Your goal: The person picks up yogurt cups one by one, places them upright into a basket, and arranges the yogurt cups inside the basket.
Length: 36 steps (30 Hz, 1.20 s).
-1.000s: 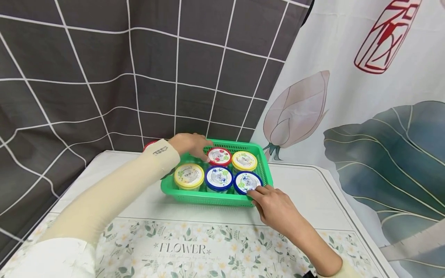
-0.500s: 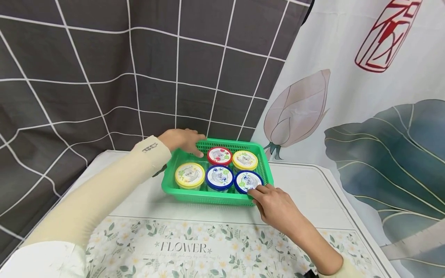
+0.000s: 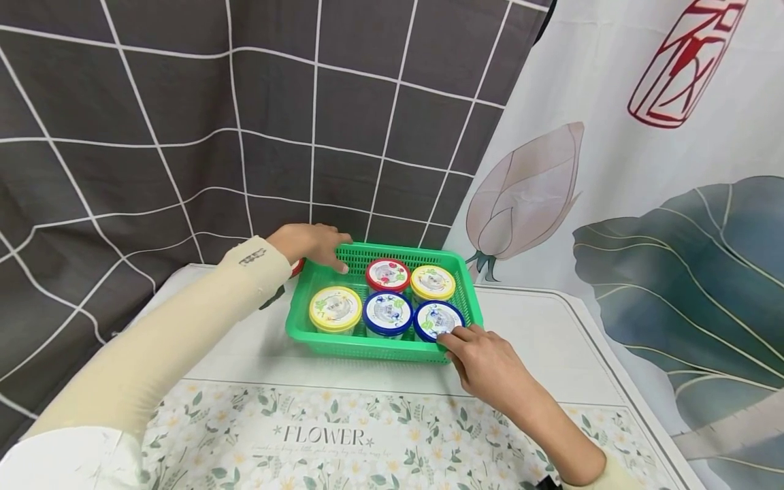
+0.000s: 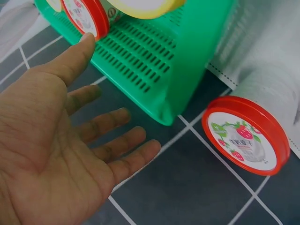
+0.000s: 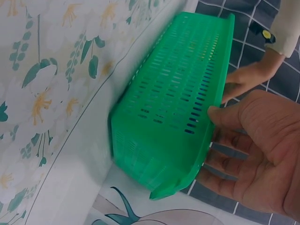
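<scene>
A green plastic basket (image 3: 373,350) holds lidded tubs: a yellow-lidded tub (image 3: 335,309) at front left, two blue-lidded tubs (image 3: 388,312) beside it, and a red-lidded tub (image 3: 388,274) and another yellow-lidded tub (image 3: 433,282) behind. My left hand (image 3: 309,243) is over the basket's back left corner, fingers spread and holding nothing. Outside the basket's left end stands another red-lidded tub (image 4: 243,140), apart from that hand and mostly hidden by it in the head view. My right hand (image 3: 490,361) grips the front right rim, thumb outside (image 5: 218,112), fingers over the inner side.
The basket stands on a white table with a flower-printed cover (image 3: 324,435). Close behind hangs a dark grid-patterned curtain (image 3: 269,136). A white cloth with a lotus print (image 3: 523,190) hangs at the right.
My left hand has moved left, away from the red-lidded tub in the basket toward the back left corner. The right hand stays on the rim.
</scene>
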Motion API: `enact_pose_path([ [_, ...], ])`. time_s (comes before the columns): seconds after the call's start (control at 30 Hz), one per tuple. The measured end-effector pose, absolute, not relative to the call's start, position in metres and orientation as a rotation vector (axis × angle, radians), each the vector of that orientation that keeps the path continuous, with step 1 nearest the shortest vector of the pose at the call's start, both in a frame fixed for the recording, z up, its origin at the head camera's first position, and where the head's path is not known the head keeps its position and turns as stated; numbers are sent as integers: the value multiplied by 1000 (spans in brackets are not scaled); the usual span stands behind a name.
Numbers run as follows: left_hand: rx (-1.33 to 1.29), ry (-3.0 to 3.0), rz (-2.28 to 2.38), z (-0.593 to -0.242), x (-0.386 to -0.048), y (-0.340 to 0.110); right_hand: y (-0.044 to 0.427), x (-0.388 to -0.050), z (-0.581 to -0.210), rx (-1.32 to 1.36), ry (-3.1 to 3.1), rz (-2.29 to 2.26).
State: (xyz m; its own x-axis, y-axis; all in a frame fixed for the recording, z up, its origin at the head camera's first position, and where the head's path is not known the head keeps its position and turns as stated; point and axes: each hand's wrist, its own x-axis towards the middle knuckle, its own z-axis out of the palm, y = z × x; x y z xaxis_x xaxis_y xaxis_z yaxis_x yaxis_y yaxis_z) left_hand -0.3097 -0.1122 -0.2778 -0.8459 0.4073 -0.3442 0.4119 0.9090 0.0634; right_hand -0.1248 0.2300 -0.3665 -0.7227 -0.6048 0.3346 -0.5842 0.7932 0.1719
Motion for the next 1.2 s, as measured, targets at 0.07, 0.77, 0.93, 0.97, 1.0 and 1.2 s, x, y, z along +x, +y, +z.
enact_pose_path([
  [0.07, 597, 2721, -5, -277, -309, -117, 230, -125, -367, 899, -2610, -78],
  [0.77, 537, 2724, 10, -267, -310, -151, 230, -125, -367, 914, -2587, -68],
  [0.93, 494, 2730, 18, -267, -310, -157, 230, -126, -367, 918, -2583, -67],
  [0.97, 493, 2734, 18, -268, -311, -158, 230, -126, -367, 918, -2582, -67],
  [1.0, 495, 2740, 17, -269, -311, -159, 230, -126, -367, 918, -2581, -68],
  [1.2, 506, 2745, 6, -277, -309, -164, 230, -125, -368, 908, -2582, -70],
])
